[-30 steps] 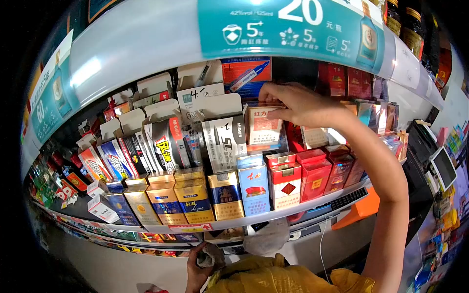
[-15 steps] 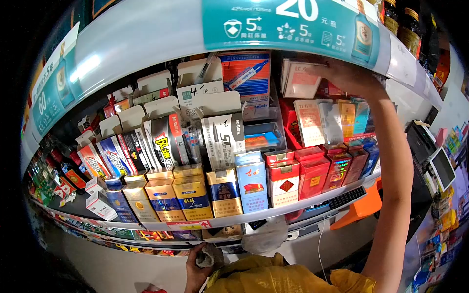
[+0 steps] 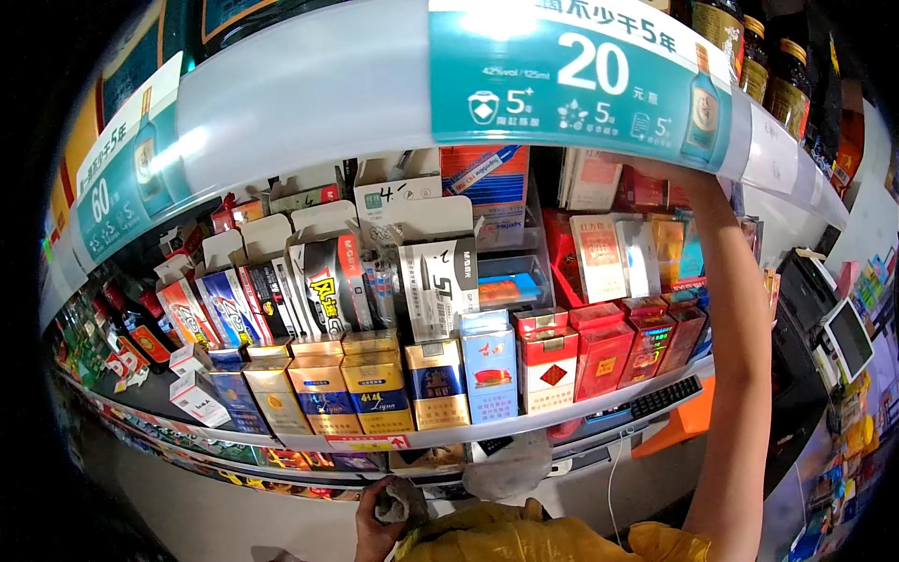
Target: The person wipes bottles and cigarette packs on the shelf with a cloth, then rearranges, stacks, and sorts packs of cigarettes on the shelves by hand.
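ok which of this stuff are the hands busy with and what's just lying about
In hand or nearest:
- pale packs at the back, by the right hand
- grey bundle, in the left hand

Just there:
- keyboard
- light blue pack
- teal price sign

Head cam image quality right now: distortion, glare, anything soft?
Head view: strong fisheye, the upper shelf edge and lower shelf edge bow, corners black; pale sheen along the upper one; right hand shadowed, mostly hidden behind the teal sign; far-right packets too soft to read.
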Motion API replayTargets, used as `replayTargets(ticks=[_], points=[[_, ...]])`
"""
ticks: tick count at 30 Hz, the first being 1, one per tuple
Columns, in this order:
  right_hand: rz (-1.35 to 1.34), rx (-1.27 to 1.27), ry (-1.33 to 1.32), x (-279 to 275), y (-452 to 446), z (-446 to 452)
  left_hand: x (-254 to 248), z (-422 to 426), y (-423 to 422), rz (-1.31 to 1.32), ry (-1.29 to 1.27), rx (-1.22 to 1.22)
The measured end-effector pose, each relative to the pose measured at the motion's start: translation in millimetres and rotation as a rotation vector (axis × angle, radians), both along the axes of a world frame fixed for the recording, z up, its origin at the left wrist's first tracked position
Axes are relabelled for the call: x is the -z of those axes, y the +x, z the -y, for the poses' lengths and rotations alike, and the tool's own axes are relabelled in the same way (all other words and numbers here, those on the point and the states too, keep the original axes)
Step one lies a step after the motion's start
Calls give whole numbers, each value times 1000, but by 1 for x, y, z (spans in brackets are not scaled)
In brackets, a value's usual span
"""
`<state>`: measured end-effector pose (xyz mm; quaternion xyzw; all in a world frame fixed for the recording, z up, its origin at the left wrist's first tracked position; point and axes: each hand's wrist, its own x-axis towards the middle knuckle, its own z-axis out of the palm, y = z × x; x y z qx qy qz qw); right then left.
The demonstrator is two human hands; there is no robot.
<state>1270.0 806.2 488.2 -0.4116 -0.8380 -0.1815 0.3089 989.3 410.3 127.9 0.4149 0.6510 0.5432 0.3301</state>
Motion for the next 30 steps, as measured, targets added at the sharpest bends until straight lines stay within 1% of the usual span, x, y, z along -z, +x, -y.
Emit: replayTargets(ticks=[3,6,9,15,18,21,24,27,30], points=[[17,157,140,-7,-2,5,-1,0,1,-13,-12,-14],[12,216,193,-9,-3,0,-3,-1,1,-96,-22,-6],[10,249,224,-9,-3,-2,1,-1,-1,-92,-24,13],[10,285,245,-10,-2,-5,-9,-1,0,-117,-28,22],[12,299,254,-13,-2,-6,11,2,-7,-48,0,32],[15,305,255,-14,-2,-6,5,1,-5,-90,-9,27],[14,307,263,-14,-3,-6,-13,-1,4,-25,-25,-2],[15,308,264,-16,-4,-7,-14,0,4,-88,-25,-6],[18,308,270,-16,-5,-8,-9,0,1,-91,-11,-12]])
